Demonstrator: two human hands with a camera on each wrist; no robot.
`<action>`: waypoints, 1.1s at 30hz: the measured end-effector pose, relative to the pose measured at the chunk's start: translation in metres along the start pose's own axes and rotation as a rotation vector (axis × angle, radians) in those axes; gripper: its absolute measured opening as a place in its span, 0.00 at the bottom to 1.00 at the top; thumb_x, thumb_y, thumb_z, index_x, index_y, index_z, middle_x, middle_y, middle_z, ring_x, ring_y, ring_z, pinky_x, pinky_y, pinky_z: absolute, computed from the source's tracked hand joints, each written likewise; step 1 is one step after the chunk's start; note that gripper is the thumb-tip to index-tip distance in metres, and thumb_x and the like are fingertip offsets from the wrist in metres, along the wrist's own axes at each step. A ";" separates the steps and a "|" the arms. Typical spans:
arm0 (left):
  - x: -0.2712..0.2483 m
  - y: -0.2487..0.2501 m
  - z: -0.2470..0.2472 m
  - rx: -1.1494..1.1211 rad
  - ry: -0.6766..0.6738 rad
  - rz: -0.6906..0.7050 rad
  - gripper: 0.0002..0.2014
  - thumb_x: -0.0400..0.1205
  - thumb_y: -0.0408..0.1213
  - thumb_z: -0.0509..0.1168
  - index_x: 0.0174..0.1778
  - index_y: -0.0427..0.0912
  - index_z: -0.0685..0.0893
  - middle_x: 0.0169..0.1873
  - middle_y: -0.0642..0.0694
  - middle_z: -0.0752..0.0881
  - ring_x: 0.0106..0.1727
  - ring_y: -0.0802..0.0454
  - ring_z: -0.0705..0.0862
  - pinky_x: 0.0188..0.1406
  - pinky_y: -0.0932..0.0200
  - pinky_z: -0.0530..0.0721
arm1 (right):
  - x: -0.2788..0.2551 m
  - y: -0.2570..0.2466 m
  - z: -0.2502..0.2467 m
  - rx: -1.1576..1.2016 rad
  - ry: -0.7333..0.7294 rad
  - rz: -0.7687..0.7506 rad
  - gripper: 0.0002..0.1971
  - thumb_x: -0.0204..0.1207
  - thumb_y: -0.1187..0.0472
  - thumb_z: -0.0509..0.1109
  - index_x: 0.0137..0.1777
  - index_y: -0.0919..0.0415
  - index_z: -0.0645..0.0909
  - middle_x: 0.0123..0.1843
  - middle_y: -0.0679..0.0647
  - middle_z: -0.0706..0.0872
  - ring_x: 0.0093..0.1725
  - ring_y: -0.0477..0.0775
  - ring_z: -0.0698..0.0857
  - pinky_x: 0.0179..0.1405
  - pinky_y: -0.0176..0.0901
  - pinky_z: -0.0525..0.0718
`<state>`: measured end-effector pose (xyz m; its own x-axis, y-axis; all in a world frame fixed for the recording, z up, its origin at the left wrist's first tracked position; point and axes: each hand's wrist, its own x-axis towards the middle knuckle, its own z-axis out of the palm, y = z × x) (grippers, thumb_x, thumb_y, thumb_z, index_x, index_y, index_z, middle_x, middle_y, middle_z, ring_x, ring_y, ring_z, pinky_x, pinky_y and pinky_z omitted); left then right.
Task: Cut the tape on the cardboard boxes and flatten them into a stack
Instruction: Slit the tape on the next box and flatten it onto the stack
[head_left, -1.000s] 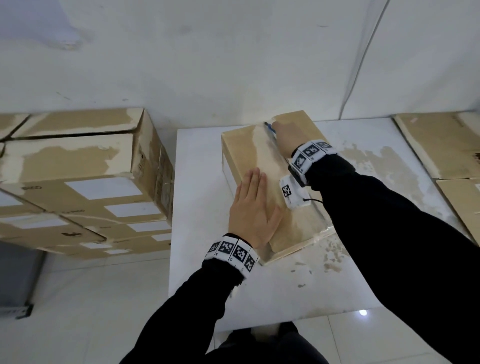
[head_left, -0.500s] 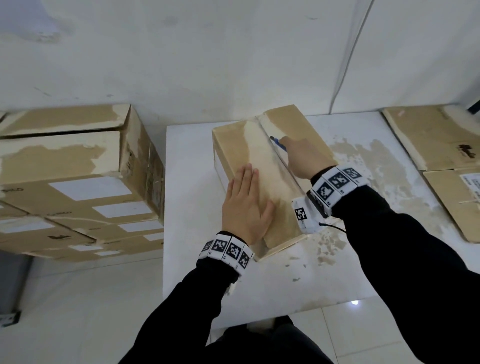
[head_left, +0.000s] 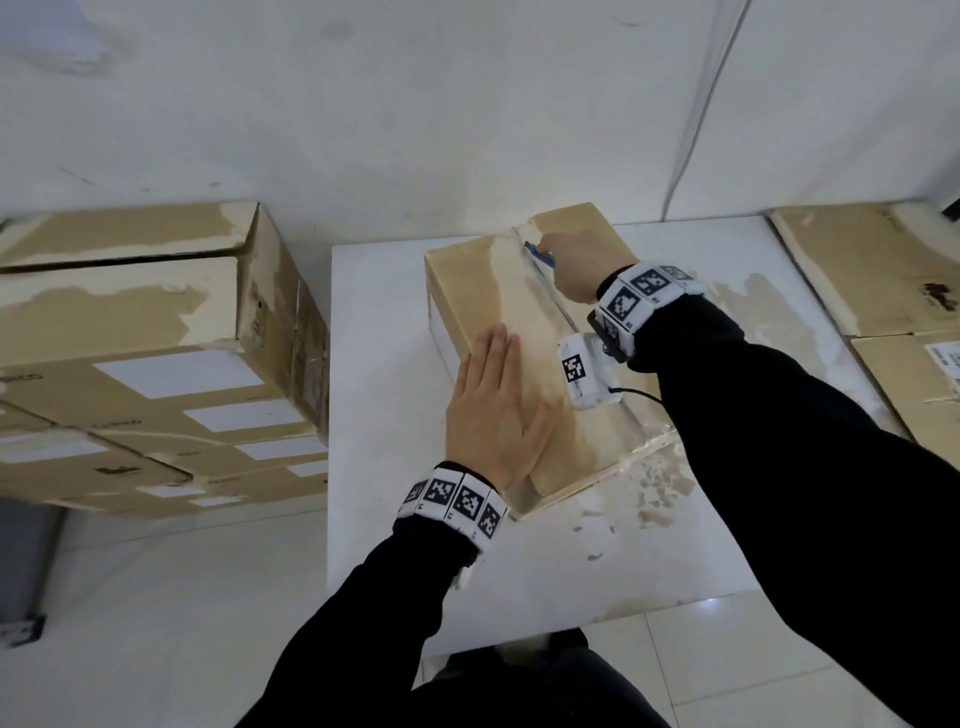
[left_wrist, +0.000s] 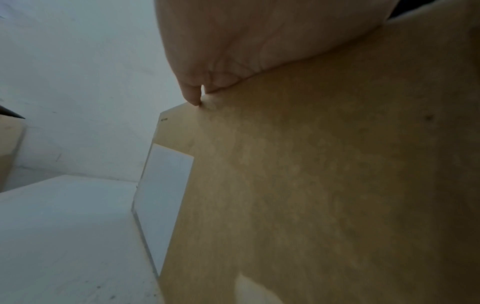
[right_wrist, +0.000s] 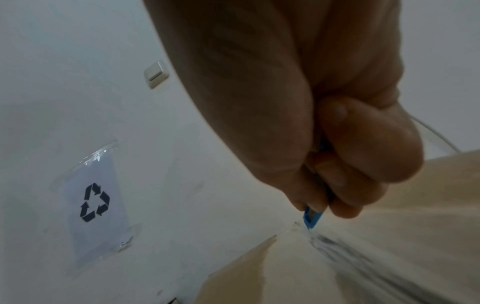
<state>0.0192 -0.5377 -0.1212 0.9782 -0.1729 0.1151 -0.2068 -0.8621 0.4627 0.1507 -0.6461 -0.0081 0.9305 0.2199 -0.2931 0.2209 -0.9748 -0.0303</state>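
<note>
A taped cardboard box (head_left: 467, 291) lies on the white table (head_left: 384, 415), with a clear tape strip along its middle seam (head_left: 545, 312). My left hand (head_left: 493, 415) presses flat on the box's near left top, fingers straight; the left wrist view shows the palm (left_wrist: 259, 41) on the cardboard (left_wrist: 311, 185). My right hand (head_left: 576, 265) grips a blue box cutter (head_left: 540, 254) at the seam's far end. In the right wrist view my fingers (right_wrist: 363, 154) curl round the blue cutter (right_wrist: 313, 219), its tip at the tape (right_wrist: 337, 246).
A stack of whole cardboard boxes (head_left: 156, 353) stands left of the table. Flattened cardboard (head_left: 893, 291) lies at the table's right side. A white wall (head_left: 467, 104) runs close behind, with a recycling sign (right_wrist: 96, 203) and a light switch (right_wrist: 156, 74) on it.
My right hand drew the cutter along the seam toward me, then went back to the seam's far end. My left hand stayed pressed on the box.
</note>
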 end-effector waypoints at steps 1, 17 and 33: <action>0.000 0.000 0.000 0.000 0.001 -0.001 0.42 0.79 0.62 0.34 0.83 0.36 0.54 0.84 0.42 0.49 0.85 0.49 0.44 0.83 0.54 0.42 | 0.000 0.003 0.001 0.020 -0.013 0.002 0.17 0.84 0.70 0.50 0.71 0.69 0.70 0.67 0.67 0.78 0.65 0.65 0.77 0.56 0.48 0.73; 0.002 -0.001 0.002 0.005 0.012 -0.007 0.40 0.80 0.59 0.38 0.83 0.36 0.56 0.84 0.41 0.52 0.85 0.48 0.46 0.84 0.51 0.47 | 0.012 -0.004 0.001 -0.023 0.004 -0.011 0.18 0.85 0.70 0.49 0.72 0.69 0.68 0.66 0.68 0.79 0.63 0.65 0.79 0.59 0.49 0.73; 0.003 0.007 -0.004 0.099 -0.051 -0.079 0.44 0.74 0.61 0.32 0.84 0.40 0.52 0.84 0.46 0.50 0.85 0.51 0.44 0.83 0.50 0.43 | -0.042 0.009 0.015 0.042 -0.104 0.005 0.20 0.82 0.73 0.49 0.73 0.66 0.68 0.63 0.68 0.77 0.46 0.61 0.73 0.42 0.44 0.69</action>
<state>0.0203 -0.5421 -0.1142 0.9916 -0.1243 0.0352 -0.1284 -0.9164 0.3791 0.1091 -0.6646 -0.0107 0.8959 0.2118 -0.3906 0.2016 -0.9771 -0.0674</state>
